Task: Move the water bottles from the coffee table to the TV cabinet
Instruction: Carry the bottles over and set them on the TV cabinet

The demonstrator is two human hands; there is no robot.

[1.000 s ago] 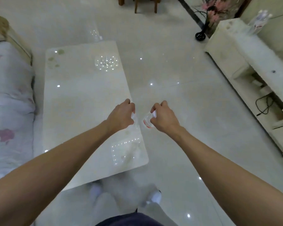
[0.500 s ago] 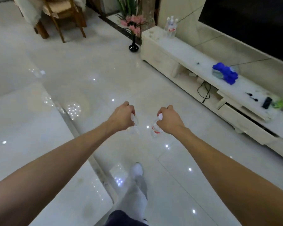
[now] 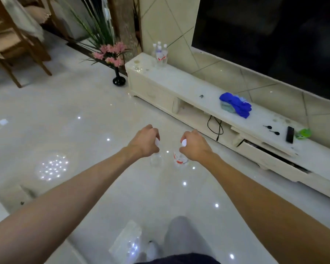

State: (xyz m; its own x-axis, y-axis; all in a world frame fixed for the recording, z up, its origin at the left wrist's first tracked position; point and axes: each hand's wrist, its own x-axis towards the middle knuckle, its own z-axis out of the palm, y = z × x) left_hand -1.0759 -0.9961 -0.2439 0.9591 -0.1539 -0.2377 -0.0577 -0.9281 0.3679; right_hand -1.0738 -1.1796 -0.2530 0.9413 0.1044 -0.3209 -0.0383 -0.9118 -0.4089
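A glossy white tiled floor [image 3: 84,103], dotted with reflected ceiling lights, runs up to a long cream TV cabinet [image 3: 181,86] set along the right-hand wall beneath a dark television screen [image 3: 265,40]. A person stands on the open floor with both bare arms stretched forward and carries one water bottle in each hand. The left hand [image 3: 144,142] is closed around the neck of a clear bottle [image 3: 156,159], its white cap showing between the fingers and its body hanging below the fist. The right hand [image 3: 195,146] is likewise curled shut around the top of a second bottle [image 3: 179,159], whose red-and-white label shows under the knuckles. Both bottles are in the air over the floor, near each other but apart, and well short of the cabinet. At the cabinet's far left end a cluster of water bottles [image 3: 160,54] stands upright against the wall. Farther along its top lie a blue cloth [image 3: 236,103], a black remote [image 3: 290,134] and a green packet [image 3: 303,133]. A black vase of pink flowers [image 3: 118,79] stands on the floor just beside the cabinet's end, and a wooden chair [image 3: 13,44] sits at upper left.
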